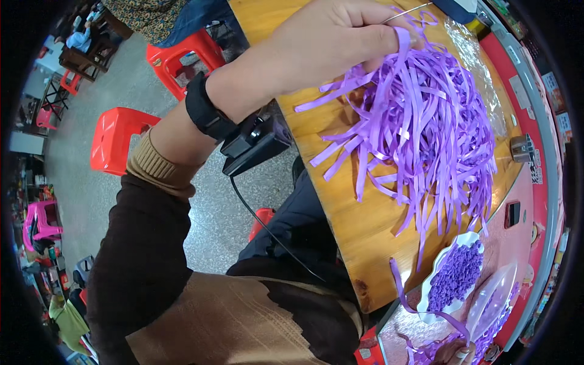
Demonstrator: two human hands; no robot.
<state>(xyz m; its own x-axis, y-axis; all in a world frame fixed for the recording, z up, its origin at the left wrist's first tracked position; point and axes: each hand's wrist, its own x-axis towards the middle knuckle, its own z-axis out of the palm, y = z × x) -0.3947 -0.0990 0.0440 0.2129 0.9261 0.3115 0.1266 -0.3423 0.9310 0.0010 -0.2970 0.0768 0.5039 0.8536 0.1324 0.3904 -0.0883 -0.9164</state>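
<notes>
My left hand [350, 42] is raised over the far part of the wooden table, fingers closed on a thin metal needle [406, 12] and purple ribbon beside it. Right by it lies a big loose heap of purple ribbon strips [435, 128], many ends hanging over one another. What looks like my right hand [457, 353] shows only in part at the lower edge. Its fingers are pinched at the end of a single purple ribbon strip [420, 309], which curves up toward the table corner. Next to this strip stands a white scalloped dish [427, 291] of small purple pieces [455, 277].
A clear plastic cover [491, 295] lies beside the dish, over more purple material. Clear wrap [477, 58], a metal cup [521, 148] and a dark phone-like object [513, 214] are along the right. Red stools [118, 140] stand left of the wooden table [359, 237]. A cable [267, 228] hangs from my left wrist device.
</notes>
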